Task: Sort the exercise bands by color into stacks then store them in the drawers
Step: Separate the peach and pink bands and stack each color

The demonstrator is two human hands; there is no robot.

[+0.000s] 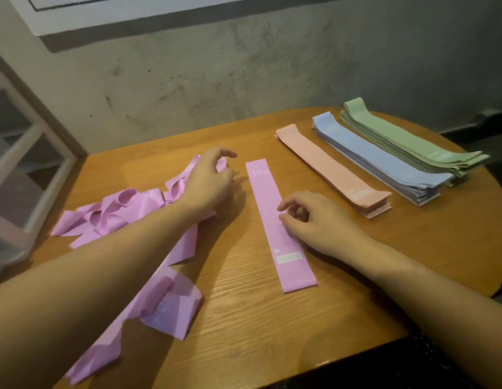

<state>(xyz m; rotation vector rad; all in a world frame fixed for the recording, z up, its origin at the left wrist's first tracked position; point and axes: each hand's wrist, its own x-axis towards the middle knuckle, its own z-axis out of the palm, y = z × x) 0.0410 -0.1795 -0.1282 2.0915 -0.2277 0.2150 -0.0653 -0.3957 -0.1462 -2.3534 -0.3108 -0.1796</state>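
While crumpled pink bands under left hand, apparently pinched; right hand's grip loose on flat pink strip.

Head camera looks forward and down, close over the wooden table.

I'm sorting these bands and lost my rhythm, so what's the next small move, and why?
Probably lift one band from the loose pink pile with your left hand, which already pinches one there, and lay it flat on the single pink band your right hand steadies. Peach, blue and green already look stacked.
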